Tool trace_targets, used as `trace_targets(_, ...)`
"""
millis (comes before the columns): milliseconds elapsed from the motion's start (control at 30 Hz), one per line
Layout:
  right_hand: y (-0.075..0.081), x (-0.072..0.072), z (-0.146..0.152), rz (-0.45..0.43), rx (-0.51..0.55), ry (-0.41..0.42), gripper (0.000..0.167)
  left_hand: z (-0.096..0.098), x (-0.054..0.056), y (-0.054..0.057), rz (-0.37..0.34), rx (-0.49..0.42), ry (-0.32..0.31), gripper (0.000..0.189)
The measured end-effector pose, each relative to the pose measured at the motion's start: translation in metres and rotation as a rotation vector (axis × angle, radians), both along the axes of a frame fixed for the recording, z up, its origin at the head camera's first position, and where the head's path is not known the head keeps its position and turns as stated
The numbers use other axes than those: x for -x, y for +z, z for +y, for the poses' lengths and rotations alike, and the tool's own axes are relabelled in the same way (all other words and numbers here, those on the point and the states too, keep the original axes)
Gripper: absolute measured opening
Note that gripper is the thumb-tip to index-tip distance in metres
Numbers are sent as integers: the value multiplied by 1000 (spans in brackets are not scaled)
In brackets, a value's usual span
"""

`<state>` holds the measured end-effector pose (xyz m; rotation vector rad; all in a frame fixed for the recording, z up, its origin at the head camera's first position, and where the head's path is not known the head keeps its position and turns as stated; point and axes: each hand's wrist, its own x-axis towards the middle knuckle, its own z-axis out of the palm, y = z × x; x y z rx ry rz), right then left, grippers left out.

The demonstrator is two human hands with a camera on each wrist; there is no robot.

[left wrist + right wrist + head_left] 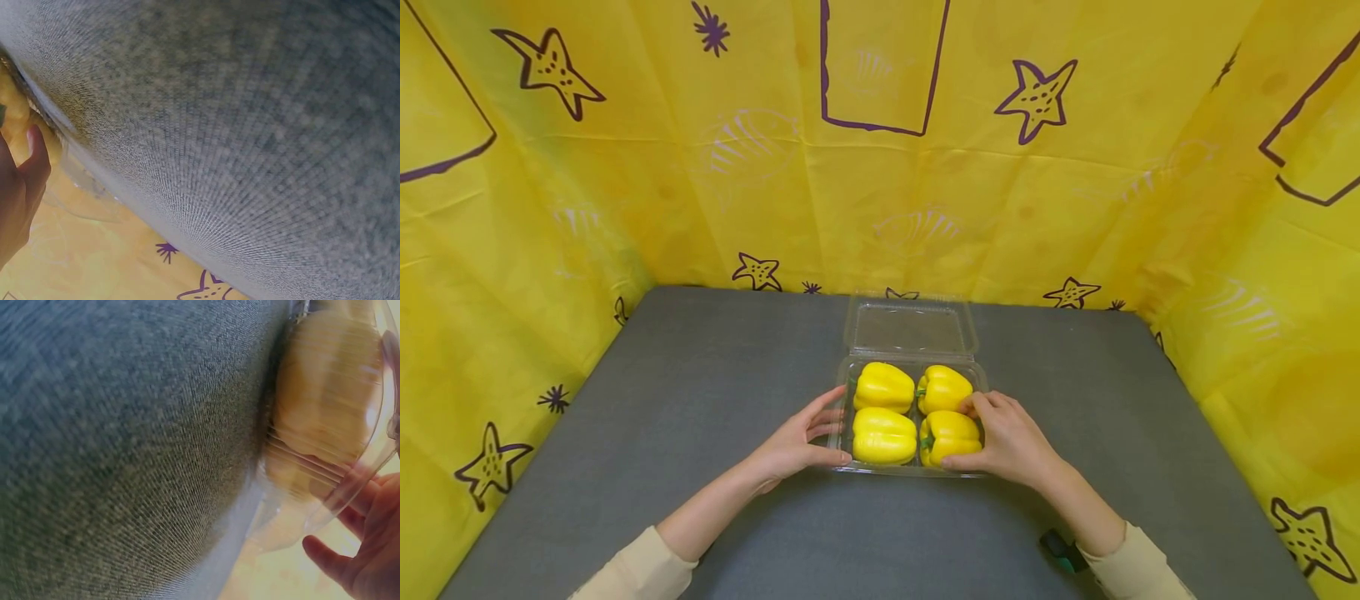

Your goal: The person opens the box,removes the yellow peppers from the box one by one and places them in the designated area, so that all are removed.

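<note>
Several yellow bell peppers (884,437) lie in two rows in a clear plastic clamshell box (910,471), its lid (910,329) folded back. My left hand (801,437) rests against the box's left side, fingers nearly straight along the wall and thumb at the front corner. With my right hand (1011,442) I hold the front right bell pepper (951,435), thumb at its front and fingers bent over its far side. Green stems show on the two right-hand peppers. In the right wrist view, a yellow pepper (325,381) shows blurred through the clear wall.
The box stands on a grey cloth-covered table (737,350). Yellow fabric (655,192) with starfish drawings hangs at the back and both sides. A small dark object (1062,550) with a green part sits by the right wrist.
</note>
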<state>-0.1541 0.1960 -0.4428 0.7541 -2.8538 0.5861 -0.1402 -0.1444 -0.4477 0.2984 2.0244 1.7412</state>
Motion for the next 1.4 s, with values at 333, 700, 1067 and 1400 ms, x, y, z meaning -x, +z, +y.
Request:
trace_targets(333,-6,4,-3,-89,45,-8,82,0,0,0,3,0,0,96)
trace_targets(700,-9,3,-5,-150,141,-35,79,0,0,0,2,1,-4,95)
trace_targets(1067,-12,3,-6,-124,191,-39,78,0,0,0,3,8,-6,94)
trace_targets(1400,-12,5,-4,-46,154,-11,72,1,0,0,1,11,0,94)
